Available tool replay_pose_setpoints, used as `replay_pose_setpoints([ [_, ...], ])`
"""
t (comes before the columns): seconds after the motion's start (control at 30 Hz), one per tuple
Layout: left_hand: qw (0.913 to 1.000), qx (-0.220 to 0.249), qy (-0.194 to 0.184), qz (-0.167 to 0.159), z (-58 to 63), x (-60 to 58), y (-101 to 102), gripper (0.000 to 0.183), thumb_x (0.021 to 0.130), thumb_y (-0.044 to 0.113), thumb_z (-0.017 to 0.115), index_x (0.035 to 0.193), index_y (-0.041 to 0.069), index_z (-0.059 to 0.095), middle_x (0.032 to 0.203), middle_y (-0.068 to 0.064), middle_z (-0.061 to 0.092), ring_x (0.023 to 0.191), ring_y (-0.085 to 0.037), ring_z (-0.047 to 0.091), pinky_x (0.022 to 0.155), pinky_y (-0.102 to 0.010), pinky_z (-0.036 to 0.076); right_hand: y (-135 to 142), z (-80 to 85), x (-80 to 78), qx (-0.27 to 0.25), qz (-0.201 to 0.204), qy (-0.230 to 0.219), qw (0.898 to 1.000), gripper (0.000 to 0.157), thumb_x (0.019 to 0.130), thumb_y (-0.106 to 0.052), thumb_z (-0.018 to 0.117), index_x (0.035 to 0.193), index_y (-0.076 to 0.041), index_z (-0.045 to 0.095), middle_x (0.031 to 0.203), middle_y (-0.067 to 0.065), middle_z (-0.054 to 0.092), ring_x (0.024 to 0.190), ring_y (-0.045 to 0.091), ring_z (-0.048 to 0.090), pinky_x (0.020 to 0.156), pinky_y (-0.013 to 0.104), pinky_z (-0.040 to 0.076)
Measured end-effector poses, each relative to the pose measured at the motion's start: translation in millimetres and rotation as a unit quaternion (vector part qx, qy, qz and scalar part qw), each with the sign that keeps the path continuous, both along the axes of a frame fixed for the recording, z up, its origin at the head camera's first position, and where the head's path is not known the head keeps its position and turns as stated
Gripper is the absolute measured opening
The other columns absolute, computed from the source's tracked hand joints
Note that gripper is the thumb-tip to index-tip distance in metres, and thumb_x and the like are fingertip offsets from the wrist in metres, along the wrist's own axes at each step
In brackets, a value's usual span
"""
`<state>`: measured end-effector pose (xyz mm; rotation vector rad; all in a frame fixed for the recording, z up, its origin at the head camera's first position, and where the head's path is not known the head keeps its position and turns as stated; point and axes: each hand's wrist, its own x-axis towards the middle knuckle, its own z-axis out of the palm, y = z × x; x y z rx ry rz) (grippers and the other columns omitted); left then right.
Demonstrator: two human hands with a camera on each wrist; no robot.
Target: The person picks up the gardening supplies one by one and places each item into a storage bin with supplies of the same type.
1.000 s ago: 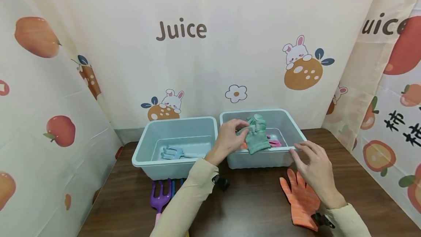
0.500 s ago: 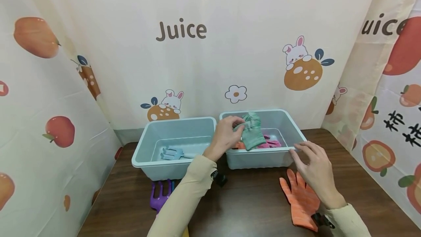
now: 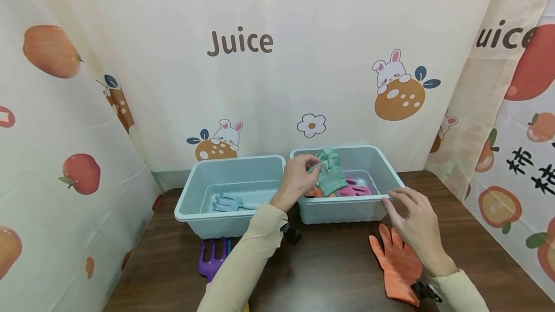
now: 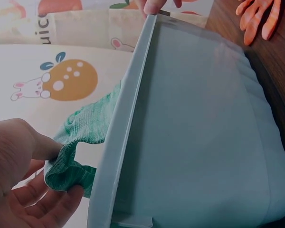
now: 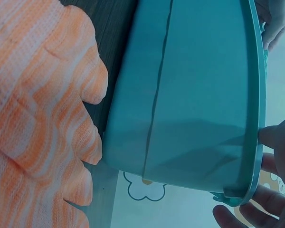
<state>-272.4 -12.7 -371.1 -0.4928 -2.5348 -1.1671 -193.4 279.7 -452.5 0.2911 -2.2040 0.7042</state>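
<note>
At the right bin [image 3: 347,213], left hand [image 3: 298,179] pinches green glove [image 3: 331,172], right hand [image 3: 416,218] holds rim [image 3: 368,198].

From the head view's centre: a cream curtain [image 3: 279,4] at 12 o'clock, its "Juice" lettering [image 3: 240,43] at 11, white rabbit print [image 3: 392,72] at 2; dark wood-grain tabletop [image 3: 299,283] at 6.

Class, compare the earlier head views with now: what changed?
The left hand has shifted the green glove slightly left; it no longer overlaps the near rim of the right bin. Unchanged: the right hand at that rim, and the orange glove on the table.
</note>
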Motion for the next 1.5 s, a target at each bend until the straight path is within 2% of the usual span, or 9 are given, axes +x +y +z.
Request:
replay_pose_setpoints([
  [0.23, 1.0, 0.005, -0.003, 0.0, -1.3, -2.3, 0.8, 0.021, 0.104, 0.021, 0.068, 0.119, 0.014, 0.08, 0.11, -0.003, 0.08, 0.097, -0.019, 0.073, 0.084, -0.033, 0.06, 1.3, -2.0, -0.1, -0.003, -0.001, 0.0, 1.0, 0.029, 0.081, -0.005, 0.089, 0.109, 0.001, 0.08, 0.114, 0.02, 0.073, 0.114, 0.044, 0.06, 0.091, 0.067, 0.048],
  [0.53, 0.9993, 0.005, -0.036, 0.003, -7.4, -3.6, -2.6, 0.02, 0.105, 0.024, 0.068, 0.119, 0.017, 0.08, 0.112, -0.001, 0.079, 0.101, -0.019, 0.072, 0.086, -0.035, 0.06, 1.2, -2.3, -0.6, 0.002, 0.002, 0.01, 1.0, 0.029, 0.081, -0.005, 0.089, 0.108, 0.001, 0.08, 0.112, 0.019, 0.073, 0.113, 0.043, 0.061, 0.091, 0.062, 0.047],
  [0.73, 0.999, 0.004, -0.044, 0.0, -9.4, -4.3, -1.5, 0.02, 0.104, 0.025, 0.069, 0.118, 0.018, 0.08, 0.112, 0.0, 0.079, 0.101, -0.018, 0.072, 0.084, -0.034, 0.06, 1.0, -2.9, 0.7, -0.001, 0.0, -0.001, 1.0, 0.029, 0.082, -0.005, 0.088, 0.108, 0.002, 0.08, 0.113, 0.02, 0.072, 0.113, 0.044, 0.06, 0.091, 0.066, 0.048],
  [1.5, 0.9995, -0.015, -0.025, -0.013, -17.4, -7.3, -0.1, 0.019, 0.103, 0.023, 0.07, 0.116, 0.016, 0.081, 0.11, -0.001, 0.08, 0.098, -0.017, 0.072, 0.085, -0.03, 0.059, 1.9, -2.5, -0.2, 0.002, 0.001, 0.002, 1.0, 0.03, 0.081, -0.005, 0.089, 0.109, 0.001, 0.08, 0.114, 0.02, 0.072, 0.114, 0.043, 0.06, 0.091, 0.065, 0.048],
])
